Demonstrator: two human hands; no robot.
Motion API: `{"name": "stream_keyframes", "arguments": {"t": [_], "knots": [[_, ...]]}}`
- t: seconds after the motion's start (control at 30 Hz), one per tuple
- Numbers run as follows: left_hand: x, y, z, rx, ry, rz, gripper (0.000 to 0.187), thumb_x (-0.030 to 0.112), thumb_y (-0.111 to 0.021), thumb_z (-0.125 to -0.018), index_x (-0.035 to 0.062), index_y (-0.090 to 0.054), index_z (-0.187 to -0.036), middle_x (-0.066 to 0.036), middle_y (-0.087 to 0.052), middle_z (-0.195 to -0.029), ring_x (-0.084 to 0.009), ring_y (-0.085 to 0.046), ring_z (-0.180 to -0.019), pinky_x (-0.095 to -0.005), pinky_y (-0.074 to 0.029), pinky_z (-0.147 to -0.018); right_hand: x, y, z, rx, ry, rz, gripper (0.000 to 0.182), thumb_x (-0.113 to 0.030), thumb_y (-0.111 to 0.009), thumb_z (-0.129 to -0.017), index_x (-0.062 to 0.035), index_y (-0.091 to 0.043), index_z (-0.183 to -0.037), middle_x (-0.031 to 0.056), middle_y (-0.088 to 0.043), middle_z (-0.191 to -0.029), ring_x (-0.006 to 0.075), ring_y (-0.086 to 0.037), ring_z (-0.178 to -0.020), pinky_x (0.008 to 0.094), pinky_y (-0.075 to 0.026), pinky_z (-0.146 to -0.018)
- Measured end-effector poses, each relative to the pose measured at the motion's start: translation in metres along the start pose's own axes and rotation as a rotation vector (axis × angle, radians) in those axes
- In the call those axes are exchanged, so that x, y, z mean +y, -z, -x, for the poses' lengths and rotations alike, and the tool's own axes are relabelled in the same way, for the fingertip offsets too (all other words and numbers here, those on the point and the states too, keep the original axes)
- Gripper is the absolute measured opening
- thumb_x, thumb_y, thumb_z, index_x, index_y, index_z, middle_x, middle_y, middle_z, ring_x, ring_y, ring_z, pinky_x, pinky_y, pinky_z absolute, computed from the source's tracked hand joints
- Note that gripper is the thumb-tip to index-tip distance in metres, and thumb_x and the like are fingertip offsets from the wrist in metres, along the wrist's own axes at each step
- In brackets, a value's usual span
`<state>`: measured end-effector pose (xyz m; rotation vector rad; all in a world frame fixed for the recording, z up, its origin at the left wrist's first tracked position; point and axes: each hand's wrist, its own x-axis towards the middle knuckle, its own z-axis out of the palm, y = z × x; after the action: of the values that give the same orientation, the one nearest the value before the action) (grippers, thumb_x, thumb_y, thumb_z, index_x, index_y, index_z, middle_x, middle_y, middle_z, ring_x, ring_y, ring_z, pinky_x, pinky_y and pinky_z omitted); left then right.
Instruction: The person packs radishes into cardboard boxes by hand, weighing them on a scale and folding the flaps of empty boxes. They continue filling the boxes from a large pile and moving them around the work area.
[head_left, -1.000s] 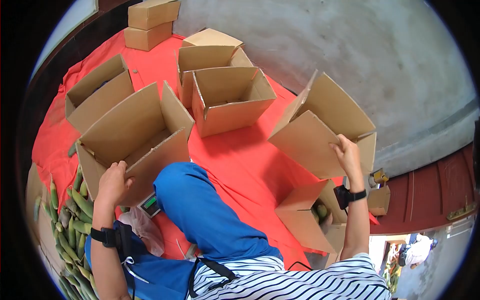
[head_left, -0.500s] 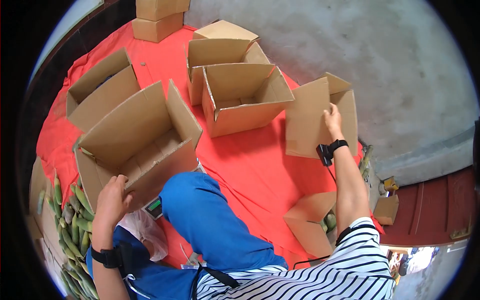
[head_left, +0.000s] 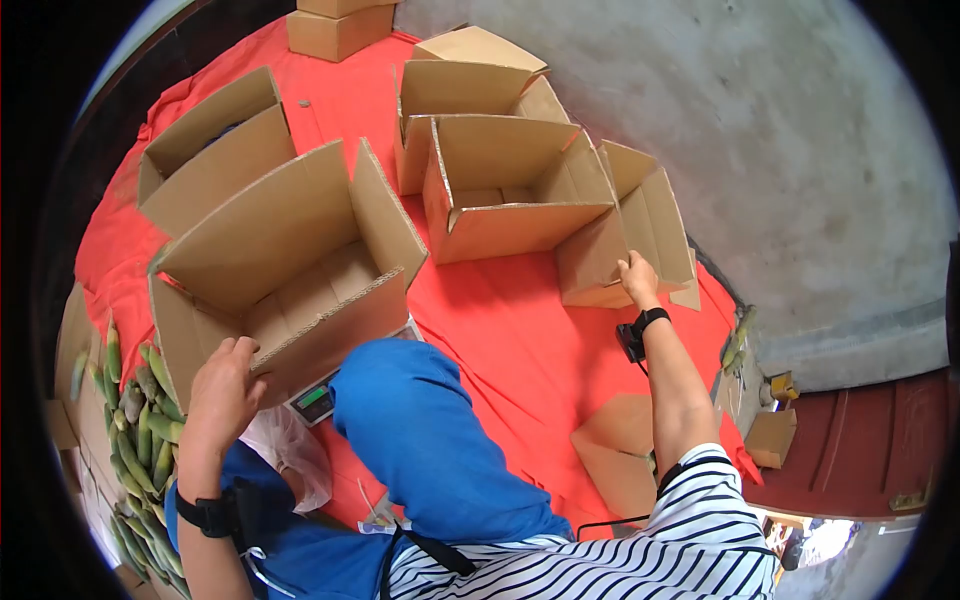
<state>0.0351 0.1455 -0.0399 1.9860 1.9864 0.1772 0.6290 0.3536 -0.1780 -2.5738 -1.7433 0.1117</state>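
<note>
My left hand (head_left: 228, 388) grips the near rim of a large open cardboard box (head_left: 345, 325), thumb outside and fingers over the edge. That box looks empty inside and rests on a scale (head_left: 315, 402) with a lit green display. My right hand (head_left: 638, 277) is closed on the near edge of a smaller open box (head_left: 590, 262) at the right, which stands against the corner of another open box (head_left: 525, 230). Black straps with small devices sit on both wrists.
More open boxes stand behind (head_left: 480, 75) and at the left (head_left: 215, 175) on the red sheet (head_left: 490, 330). Green vegetables (head_left: 140, 440) are piled at the lower left. A box (head_left: 620, 450) lies near my right arm. A plastic bag (head_left: 290, 450) is by my leg.
The right-hand box has been turned, so its open top now shows, and it sits closer to the middle box. My right hand has moved down and left with it. The view has shifted slightly.
</note>
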Motion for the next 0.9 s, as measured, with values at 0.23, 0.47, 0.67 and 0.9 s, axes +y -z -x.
{"name": "stream_keyframes", "arguments": {"t": [0.23, 0.47, 0.67, 0.9], "knots": [[0.000, -0.002, 0.002, -0.024, -0.029, -0.008, 0.030, 0.010, -0.068, -0.075, 0.0006, -0.055, -0.099, -0.020, -0.057, -0.093, -0.0392, -0.057, -0.089, -0.0447, -0.047, -0.077, 0.016, -0.017, -0.015, 0.200, 0.076, -0.139, 0.035, -0.030, -0.061, -0.087, -0.0103, -0.063, -0.115, 0.0164, -0.068, -0.103, 0.0312, -0.063, -0.102, 0.0411, -0.041, -0.095], [0.000, -0.001, 0.000, -0.033, -0.014, -0.010, 0.029, 0.012, -0.068, -0.075, 0.0010, -0.055, -0.098, -0.019, -0.058, -0.093, -0.0382, -0.058, -0.091, -0.0449, -0.047, -0.077, 0.001, -0.030, -0.041, 0.173, 0.116, -0.046, 0.037, -0.034, -0.063, -0.085, -0.0138, -0.062, -0.116, 0.0147, -0.066, -0.107, 0.0321, -0.061, -0.104, 0.0423, -0.047, -0.089], [-0.004, -0.007, 0.000, -0.063, 0.023, -0.065, 0.032, 0.016, -0.068, -0.076, 0.0021, -0.053, -0.100, -0.018, -0.058, -0.095, -0.0370, -0.059, -0.094, -0.0454, -0.049, -0.079, -0.022, -0.007, -0.020, 0.297, 0.340, -0.177, 0.037, -0.020, -0.057, -0.088, -0.0030, -0.055, -0.122, 0.0193, -0.059, -0.118, 0.0324, -0.057, -0.110, 0.0399, -0.045, -0.095], [0.003, -0.014, -0.005, 0.022, 0.059, -0.104, 0.034, 0.020, -0.072, -0.075, 0.0030, -0.058, -0.100, -0.017, -0.061, -0.098, -0.0327, -0.061, -0.096, -0.0454, -0.049, -0.078, -0.127, 0.049, 0.138, -0.690, 0.715, -0.572, 0.035, -0.026, -0.049, -0.097, 0.0021, -0.057, -0.116, 0.0148, -0.064, -0.107, 0.0253, -0.060, -0.102, 0.0350, -0.046, -0.088]]}}
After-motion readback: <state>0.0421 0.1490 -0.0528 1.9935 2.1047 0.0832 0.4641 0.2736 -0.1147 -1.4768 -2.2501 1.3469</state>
